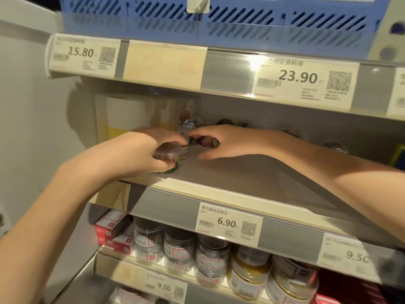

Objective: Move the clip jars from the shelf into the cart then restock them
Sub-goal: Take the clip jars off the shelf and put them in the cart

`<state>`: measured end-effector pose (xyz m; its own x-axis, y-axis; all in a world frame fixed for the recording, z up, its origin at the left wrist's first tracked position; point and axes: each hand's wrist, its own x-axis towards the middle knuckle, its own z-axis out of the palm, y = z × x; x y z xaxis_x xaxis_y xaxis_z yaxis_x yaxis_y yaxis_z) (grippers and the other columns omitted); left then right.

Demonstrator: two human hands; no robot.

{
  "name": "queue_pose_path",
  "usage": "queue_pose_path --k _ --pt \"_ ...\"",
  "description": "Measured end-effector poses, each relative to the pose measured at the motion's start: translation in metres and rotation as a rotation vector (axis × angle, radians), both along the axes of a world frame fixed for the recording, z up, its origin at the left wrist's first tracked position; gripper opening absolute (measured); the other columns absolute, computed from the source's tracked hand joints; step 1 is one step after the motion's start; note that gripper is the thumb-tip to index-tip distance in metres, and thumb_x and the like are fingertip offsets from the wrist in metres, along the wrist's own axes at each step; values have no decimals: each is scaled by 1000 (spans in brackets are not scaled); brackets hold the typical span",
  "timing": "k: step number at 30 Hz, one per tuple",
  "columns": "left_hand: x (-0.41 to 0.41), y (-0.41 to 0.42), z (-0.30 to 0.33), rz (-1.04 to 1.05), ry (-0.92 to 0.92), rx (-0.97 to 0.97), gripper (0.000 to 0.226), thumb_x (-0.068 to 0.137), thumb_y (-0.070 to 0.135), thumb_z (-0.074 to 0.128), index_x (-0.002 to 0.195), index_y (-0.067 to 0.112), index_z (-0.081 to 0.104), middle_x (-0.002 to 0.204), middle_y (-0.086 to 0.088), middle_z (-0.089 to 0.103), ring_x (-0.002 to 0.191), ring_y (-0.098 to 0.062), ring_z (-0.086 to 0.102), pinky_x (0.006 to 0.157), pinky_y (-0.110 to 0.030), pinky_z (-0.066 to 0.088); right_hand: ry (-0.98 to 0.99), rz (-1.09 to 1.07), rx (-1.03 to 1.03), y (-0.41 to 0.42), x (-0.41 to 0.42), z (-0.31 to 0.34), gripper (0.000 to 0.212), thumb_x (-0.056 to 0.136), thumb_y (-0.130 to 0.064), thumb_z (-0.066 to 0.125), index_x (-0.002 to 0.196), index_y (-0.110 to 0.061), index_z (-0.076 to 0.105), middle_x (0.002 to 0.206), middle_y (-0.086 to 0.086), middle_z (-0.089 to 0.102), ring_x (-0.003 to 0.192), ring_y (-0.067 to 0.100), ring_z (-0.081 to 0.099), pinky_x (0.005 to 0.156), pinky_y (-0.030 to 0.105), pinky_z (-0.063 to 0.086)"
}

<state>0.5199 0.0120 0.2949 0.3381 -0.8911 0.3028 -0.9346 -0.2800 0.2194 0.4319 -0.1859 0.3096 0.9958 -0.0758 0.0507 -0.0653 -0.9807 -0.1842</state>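
Right now, biggest thing first:
Shelf (252, 185): grey deck under both hands, mostly bare in front of them, which suggests jars are either being cleared or put back; I cannot tell which.
Left hand (133, 152): fingers curled round a clear clip jar (169, 152), thumb underneath, held low over the front edge of the deck.
Right hand (228, 139): reaching deeper, fingertips pinching dark jars (209, 142) just beyond the left hand, probably to gather several at once.
Remaining jars (334, 147): along the back, past the right forearm.
Cart: not in view.
Price tag (230, 223): below the hands, reads 6.90.
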Motion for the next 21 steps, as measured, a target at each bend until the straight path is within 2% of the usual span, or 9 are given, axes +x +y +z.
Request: queue_pose_path --k 3,5,7,10,12,15,18,21 --pt "3 0 -2 -20 14 -42 52 85 21 67 131 37 49 131 13 54 100 4 45 69 9 26 -4 61 47 6 15 -3 68 87 -32 65 145 -33 31 148 -16 35 131 1 36 111 24 28" --pt "5 1 -3 -35 13 -63 51 85 20 67 130 37 50 129 13 56 99 5 45 70 10 25 -2 70 31 5 22 -8 65 86 -32 65 143 -32 34 146 -14 38 131 4 37 112 31 31" --pt "6 1 -5 -52 18 -76 50 84 20 67 128 38 51 128 14 56 100 5 47 72 9 26 -10 83 33 2 22 -11 63 85 -30 65 141 -33 37 144 -15 39 129 4 38 111 33 31" --pt "9 1 -6 -76 53 -80 49 84 21 68 126 41 52 126 17 57 104 7 49 76 8 28 5 86 54 -3 14 -8 65 86 -26 65 143 -33 35 144 -17 37 128 -1 36 111 25 29" --pt "9 -1 -7 -101 88 -90 47 83 21 68 122 44 54 122 20 58 98 12 51 76 8 31 19 78 51 -8 4 -5 66 87 -24 65 144 -33 33 141 -22 36 127 -5 33 108 17 27" --pt "8 -8 -5 -134 123 -89 45 83 21 69 117 47 54 114 24 58 90 15 51 73 9 30 37 43 56 -16 -15 -2 66 88 -23 65 144 -36 31 136 -24 33 117 -13 30 94 1 24" --pt "6 -18 -5 -159 113 -71 43 82 24 70 114 48 55 112 25 59 91 15 52 74 7 32 40 -17 45 -24 -36 -2 67 88 -26 66 143 -38 30 137 -22 34 116 -8 35 89 1 29" --pt "2 -28 -4 -205 125 -60 41 82 22 70 109 49 54 103 32 56 84 27 49 73 8 32 33 -77 58 -30 -60 -3 66 86 -31 67 141 -38 33 141 -16 34 121 1 42 95 14 37"
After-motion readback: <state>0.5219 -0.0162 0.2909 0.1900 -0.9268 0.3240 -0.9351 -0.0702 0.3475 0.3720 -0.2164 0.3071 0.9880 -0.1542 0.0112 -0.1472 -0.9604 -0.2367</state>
